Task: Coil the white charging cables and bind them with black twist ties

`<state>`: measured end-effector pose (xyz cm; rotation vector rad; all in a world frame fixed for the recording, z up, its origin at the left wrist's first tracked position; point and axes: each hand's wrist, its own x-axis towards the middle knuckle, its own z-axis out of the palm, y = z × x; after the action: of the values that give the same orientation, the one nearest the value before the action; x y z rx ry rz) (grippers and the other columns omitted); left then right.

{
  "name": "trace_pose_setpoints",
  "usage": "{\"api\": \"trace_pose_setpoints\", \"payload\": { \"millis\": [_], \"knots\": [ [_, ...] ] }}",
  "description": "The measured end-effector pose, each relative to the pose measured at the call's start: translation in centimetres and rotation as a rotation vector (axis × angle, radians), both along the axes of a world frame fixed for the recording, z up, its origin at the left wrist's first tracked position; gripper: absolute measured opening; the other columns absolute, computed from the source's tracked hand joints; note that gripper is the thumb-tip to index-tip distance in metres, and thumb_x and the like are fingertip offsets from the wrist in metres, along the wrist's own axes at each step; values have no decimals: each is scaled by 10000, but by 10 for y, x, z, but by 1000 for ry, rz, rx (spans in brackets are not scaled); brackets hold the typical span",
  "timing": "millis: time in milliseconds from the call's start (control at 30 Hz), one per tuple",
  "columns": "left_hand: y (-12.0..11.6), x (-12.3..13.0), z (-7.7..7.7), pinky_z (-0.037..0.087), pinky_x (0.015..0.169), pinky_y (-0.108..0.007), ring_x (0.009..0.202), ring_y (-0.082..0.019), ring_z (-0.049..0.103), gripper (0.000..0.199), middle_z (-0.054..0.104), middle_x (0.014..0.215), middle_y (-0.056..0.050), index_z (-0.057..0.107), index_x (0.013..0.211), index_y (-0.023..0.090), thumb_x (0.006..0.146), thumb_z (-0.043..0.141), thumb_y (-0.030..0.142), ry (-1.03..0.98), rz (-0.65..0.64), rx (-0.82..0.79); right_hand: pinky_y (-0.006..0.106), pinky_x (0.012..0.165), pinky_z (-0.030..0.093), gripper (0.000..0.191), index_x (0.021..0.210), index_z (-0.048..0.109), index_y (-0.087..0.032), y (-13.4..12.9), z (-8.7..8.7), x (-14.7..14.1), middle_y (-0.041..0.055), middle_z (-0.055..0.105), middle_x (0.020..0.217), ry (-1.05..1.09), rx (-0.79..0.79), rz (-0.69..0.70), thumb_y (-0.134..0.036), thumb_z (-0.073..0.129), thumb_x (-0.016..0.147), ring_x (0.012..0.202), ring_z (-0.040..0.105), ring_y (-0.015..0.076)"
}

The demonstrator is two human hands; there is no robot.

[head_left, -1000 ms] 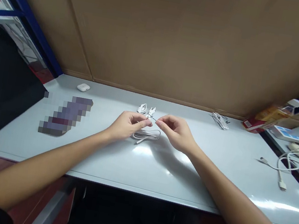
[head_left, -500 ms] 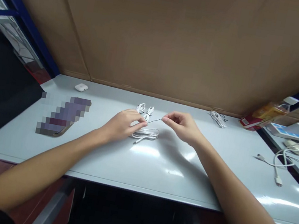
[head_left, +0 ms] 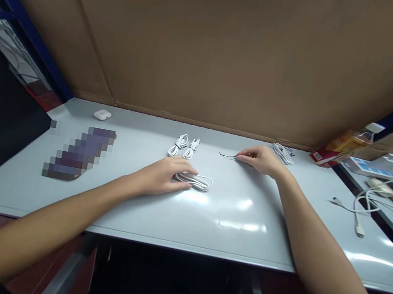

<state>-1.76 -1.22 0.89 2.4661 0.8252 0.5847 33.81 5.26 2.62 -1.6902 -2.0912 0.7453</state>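
On the desk, a loosely coiled white cable (head_left: 200, 183) has one end between the thumb and fingers of my left hand (head_left: 165, 176), which grips it. To the right, my right hand (head_left: 264, 161) pinches a thin black twist tie (head_left: 227, 155) by one end, close to the desk surface. Just behind my left hand lie two bundled white cables, a left one (head_left: 178, 145) and a right one (head_left: 191, 149), each bound round the middle with a dark tie. Behind my right hand sits another coiled white cable (head_left: 282, 153) with a dark tie beside it.
A white earbud case (head_left: 103, 115) and a blurred-out flat object (head_left: 81, 152) lie on the left. At the right stand a tilted drink bottle (head_left: 345, 145) and loose white cables (head_left: 356, 210) crossing the desk edge. A cardboard wall (head_left: 214, 48) closes the back.
My left hand has let go of the twist tie and taken hold of the coiled cable. My right hand has moved right with the tie.
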Motion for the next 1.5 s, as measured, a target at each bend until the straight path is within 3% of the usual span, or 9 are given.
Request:
{"api": "trace_pose_setpoints", "payload": {
  "millis": [167,300,433,500,667,933,1133,1300,1500],
  "knots": [
    [-3,11,-10,525,963,-356,1122,-228,665,280,713,1220,-88,705,1201,200,963,709,348,-153,-21,-8,359,723,480,307,1018,791,-210,-6,12,-13,104,771,1034,-210,129,-3,-465,685,884,850,674,249],
    [-4,15,-9,519,1017,-367,1199,-235,647,292,665,1329,-114,695,1229,200,961,694,314,-196,-21,70,350,759,483,370,1125,723,-200,-37,16,-65,114,743,1114,-89,275,136,-504,627,938,905,662,243],
    [3,7,-3,519,1003,-397,1087,-237,666,147,738,1109,-72,727,1028,197,925,626,227,-224,134,173,327,721,464,381,1269,629,-190,-74,6,-120,98,709,1076,-95,228,406,-376,617,937,864,642,225],
    [8,2,-3,517,1008,-413,1074,-242,661,177,751,1079,-58,726,1043,201,924,596,228,-185,237,185,319,710,447,321,1203,653,-184,-84,4,-131,105,692,1072,-179,256,422,-309,631,908,844,632,217],
    [14,3,-14,469,1099,-494,1263,-314,572,343,673,1370,-102,714,1227,184,943,614,348,65,265,262,317,617,402,130,934,691,-202,-77,26,-104,99,717,924,-454,67,259,-249,616,839,753,632,223],
    [5,11,-19,505,1031,-477,1099,-276,651,186,746,1154,-93,731,1034,181,943,592,264,-3,227,333,329,606,449,343,995,741,-232,-44,44,-37,96,756,1007,-570,-145,16,-469,778,749,801,691,259],
    [-10,18,-14,543,913,-395,991,-233,675,164,737,1046,-79,713,1025,187,961,563,202,-82,140,253,334,742,458,255,1050,700,-183,-46,17,-80,106,739,1030,-248,258,135,-404,613,957,867,654,228],
    [-14,21,-11,540,879,-380,959,-230,681,180,741,1021,-76,707,1051,194,948,559,194,-80,96,183,308,688,417,128,894,678,-200,-55,-6,-116,70,700,923,-148,250,274,-226,573,963,776,603,190],
    [-12,19,-11,537,905,-382,992,-237,692,185,761,1048,-77,705,1057,195,953,551,194,-107,63,122,293,643,383,213,841,651,-194,-51,-8,-112,44,691,837,-31,200,242,-312,549,986,694,562,163]
  ]
}}
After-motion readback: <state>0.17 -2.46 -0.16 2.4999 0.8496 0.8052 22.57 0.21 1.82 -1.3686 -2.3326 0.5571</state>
